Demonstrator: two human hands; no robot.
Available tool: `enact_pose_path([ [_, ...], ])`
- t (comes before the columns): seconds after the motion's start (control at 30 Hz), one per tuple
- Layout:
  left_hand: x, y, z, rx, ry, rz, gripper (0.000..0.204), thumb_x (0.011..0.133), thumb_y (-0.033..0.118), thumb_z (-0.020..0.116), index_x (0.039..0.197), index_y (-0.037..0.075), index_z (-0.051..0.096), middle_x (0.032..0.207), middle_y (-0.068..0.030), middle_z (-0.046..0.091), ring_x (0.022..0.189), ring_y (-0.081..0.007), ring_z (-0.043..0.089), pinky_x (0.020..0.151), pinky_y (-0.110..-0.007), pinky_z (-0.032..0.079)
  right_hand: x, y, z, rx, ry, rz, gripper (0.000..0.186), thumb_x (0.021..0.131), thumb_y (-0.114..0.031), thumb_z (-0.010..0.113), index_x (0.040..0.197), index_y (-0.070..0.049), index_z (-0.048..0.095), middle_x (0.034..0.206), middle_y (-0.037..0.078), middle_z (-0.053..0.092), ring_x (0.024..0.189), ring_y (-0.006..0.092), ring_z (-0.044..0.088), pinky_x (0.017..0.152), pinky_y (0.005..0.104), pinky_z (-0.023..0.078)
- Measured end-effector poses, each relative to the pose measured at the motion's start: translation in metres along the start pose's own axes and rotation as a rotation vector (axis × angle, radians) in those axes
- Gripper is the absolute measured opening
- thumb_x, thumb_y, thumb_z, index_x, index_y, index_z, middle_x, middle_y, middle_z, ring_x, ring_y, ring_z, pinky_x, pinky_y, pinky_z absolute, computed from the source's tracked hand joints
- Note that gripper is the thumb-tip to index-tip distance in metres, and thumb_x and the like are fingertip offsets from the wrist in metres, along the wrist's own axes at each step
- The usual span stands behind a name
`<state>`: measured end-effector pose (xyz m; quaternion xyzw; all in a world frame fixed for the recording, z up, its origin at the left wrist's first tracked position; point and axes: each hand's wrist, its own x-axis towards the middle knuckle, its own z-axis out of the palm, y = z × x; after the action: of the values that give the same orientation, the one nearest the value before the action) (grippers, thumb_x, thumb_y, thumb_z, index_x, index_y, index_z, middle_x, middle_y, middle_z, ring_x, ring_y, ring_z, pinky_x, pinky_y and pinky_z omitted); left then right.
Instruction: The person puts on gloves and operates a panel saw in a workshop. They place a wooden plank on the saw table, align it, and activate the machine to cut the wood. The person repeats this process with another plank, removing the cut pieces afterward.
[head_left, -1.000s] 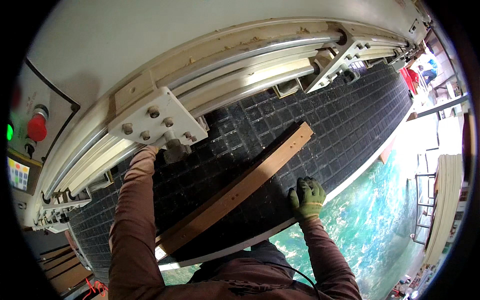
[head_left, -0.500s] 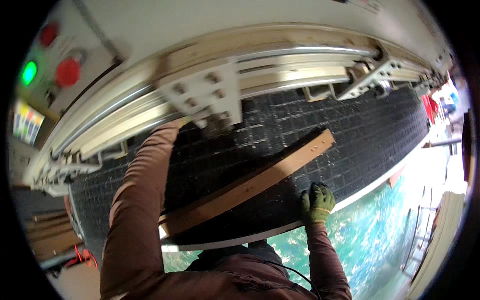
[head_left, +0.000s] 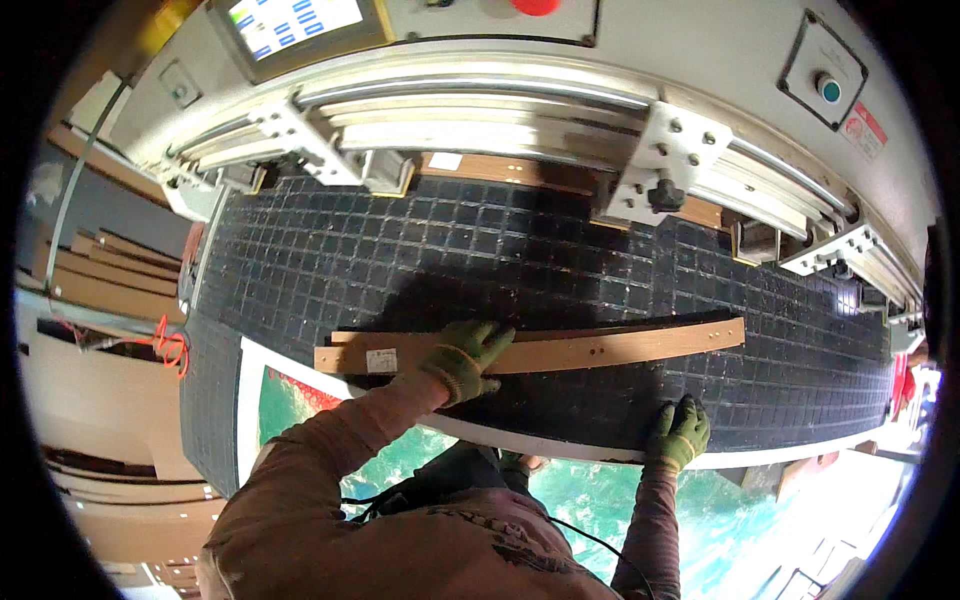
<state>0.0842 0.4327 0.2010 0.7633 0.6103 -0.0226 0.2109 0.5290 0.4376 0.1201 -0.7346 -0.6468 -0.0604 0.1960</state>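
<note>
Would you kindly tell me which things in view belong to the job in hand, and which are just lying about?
In the job:
wood, under the left hand
black bed, beneath it, with the right hand at its near edge

Apparently just lying about:
red cord, far left
boards, far left

Covered, cropped and too small to read
The left hand (head_left: 465,360) covers part of the near wooden strip (head_left: 650,345), so its grip there cannot be told. The far board (head_left: 490,168) passes partly hidden behind the black-knobbed bracket (head_left: 680,140). The screen (head_left: 300,18) and red button (head_left: 537,5) are cut off at the far edge of view, the brown top (head_left: 470,550) at the near. Marks on the strip's white label (head_left: 381,361) are too small to read.
</note>
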Motion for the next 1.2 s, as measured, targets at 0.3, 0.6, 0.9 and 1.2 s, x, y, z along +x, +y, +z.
enact_pose_path([
  [0.3, 0.028, -0.008, -0.009, -0.006, -0.038, -0.058, 0.079, 0.096, 0.044, 0.07, 0.163, 0.014, 0.042, 0.157, -0.0172, 0.052, 0.144, -0.042, 0.047, 0.124, -0.052, 0.032, -0.003, 0.006, 0.0, -0.005, -0.002, 0.005, 0.042, 0.093, -0.038, 0.073, 0.125, -0.011, 0.076, 0.128, 0.017, 0.07, 0.121, 0.0398, 0.063, 0.105, 0.0534, 0.05],
  [0.6, 0.162, -0.073, -0.055, -0.01, 0.032, 0.002, 0.084, 0.087, 0.033, 0.083, 0.161, 0.015, 0.047, 0.16, -0.0185, 0.051, 0.152, -0.0429, 0.04, 0.127, -0.052, 0.032, 0.003, -0.001, 0.0, 0.023, 0.065, -0.032, 0.039, 0.087, -0.037, 0.076, 0.116, -0.01, 0.076, 0.12, 0.017, 0.072, 0.116, 0.0421, 0.065, 0.102, 0.0559, 0.05],
  [0.9, 0.212, -0.111, -0.028, 0.227, 0.612, 0.25, 0.088, 0.074, 0.049, 0.09, 0.152, 0.019, 0.061, 0.163, -0.0164, 0.047, 0.156, -0.0467, 0.03, 0.127, -0.062, 0.025, 0.002, -0.006, -0.005, 0.027, 0.033, 0.033, 0.042, 0.087, -0.038, 0.077, 0.119, -0.011, 0.076, 0.121, 0.017, 0.071, 0.119, 0.042, 0.063, 0.105, 0.0564, 0.046],
  [1.2, 0.254, -0.116, -0.056, 0.251, 0.326, 0.052, 0.099, 0.076, 0.053, 0.086, 0.16, 0.018, 0.049, 0.163, -0.0185, 0.044, 0.15, -0.0435, 0.038, 0.126, -0.059, 0.028, 0.008, -0.01, -0.009, 0.016, 0.001, 0.038, 0.042, 0.088, -0.04, 0.075, 0.119, -0.012, 0.075, 0.12, 0.017, 0.071, 0.118, 0.0419, 0.063, 0.105, 0.0567, 0.046],
])
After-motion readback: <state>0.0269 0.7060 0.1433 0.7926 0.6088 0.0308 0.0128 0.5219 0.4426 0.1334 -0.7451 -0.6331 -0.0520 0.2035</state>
